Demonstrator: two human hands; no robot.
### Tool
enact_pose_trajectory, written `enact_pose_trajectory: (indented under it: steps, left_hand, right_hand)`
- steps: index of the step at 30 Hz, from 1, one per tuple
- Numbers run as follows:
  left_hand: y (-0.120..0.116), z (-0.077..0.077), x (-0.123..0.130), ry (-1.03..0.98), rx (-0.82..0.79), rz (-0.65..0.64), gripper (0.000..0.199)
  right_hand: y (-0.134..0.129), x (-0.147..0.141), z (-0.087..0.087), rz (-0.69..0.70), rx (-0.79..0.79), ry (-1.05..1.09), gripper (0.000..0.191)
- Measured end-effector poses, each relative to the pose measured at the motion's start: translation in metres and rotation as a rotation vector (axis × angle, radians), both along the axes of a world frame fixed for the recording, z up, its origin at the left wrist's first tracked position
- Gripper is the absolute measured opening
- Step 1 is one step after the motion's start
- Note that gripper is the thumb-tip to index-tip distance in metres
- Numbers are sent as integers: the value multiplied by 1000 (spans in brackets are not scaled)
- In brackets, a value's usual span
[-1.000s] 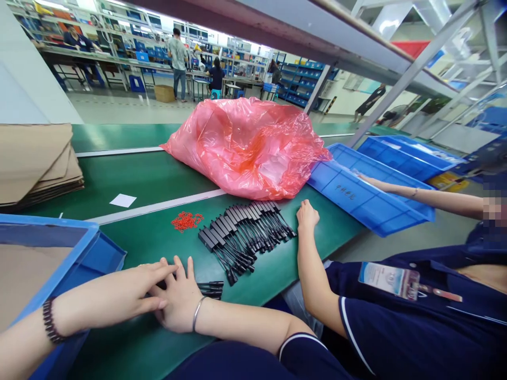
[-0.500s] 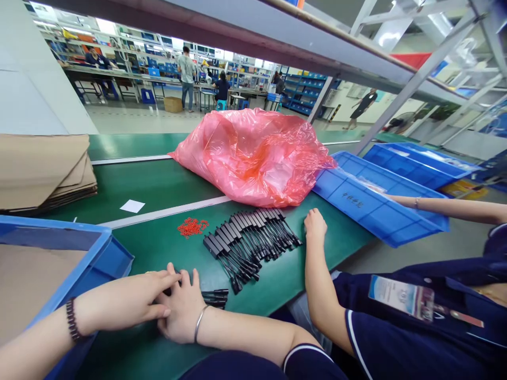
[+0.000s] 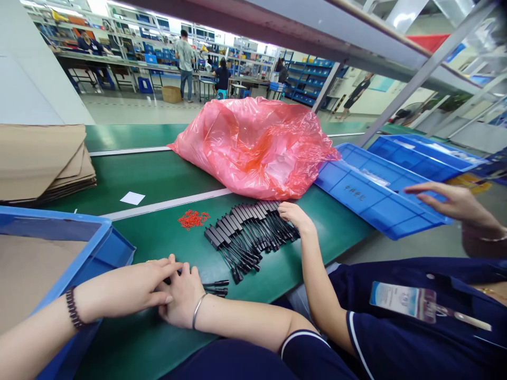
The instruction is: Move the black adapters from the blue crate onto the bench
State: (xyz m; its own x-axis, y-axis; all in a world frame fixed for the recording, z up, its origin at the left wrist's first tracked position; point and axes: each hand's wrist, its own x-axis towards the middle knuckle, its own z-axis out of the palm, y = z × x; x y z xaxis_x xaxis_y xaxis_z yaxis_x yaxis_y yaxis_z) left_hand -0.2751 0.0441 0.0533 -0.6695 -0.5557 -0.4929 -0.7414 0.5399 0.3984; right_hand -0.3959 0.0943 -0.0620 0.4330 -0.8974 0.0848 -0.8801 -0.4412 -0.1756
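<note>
Left hand (image 3: 130, 290) lies flat over the right hand (image 3: 182, 295) on the green belt (image 3: 158, 248), fingers extended. The right hand covers a small bunch of black cable connectors (image 3: 216, 287); only their ends stick out, so can't tell if it grips them. A row of black cable adapters (image 3: 245, 235) lies just beyond, with a co-worker's hand (image 3: 293, 214) touching its far end. Red rings (image 3: 193, 219) sit near the row, a pink bag (image 3: 257, 145) behind.

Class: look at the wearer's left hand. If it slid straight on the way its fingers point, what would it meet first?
The left hand points right, and already lies against the right hand. Past that, it would likely reach the few loose black cable pieces on the green belt.
</note>
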Motion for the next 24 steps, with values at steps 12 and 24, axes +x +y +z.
enact_pose_trajectory:
  steps: [12,24]
  left_hand:
    - [-2,-5,1,-4,0,7,65]
    - [-1,-2,1,-23,-9,-30,60]
  right_hand:
    - [1,-7,5,46,22,-42,64]
    - [-23,-34,7,-137,-36,-32,61]
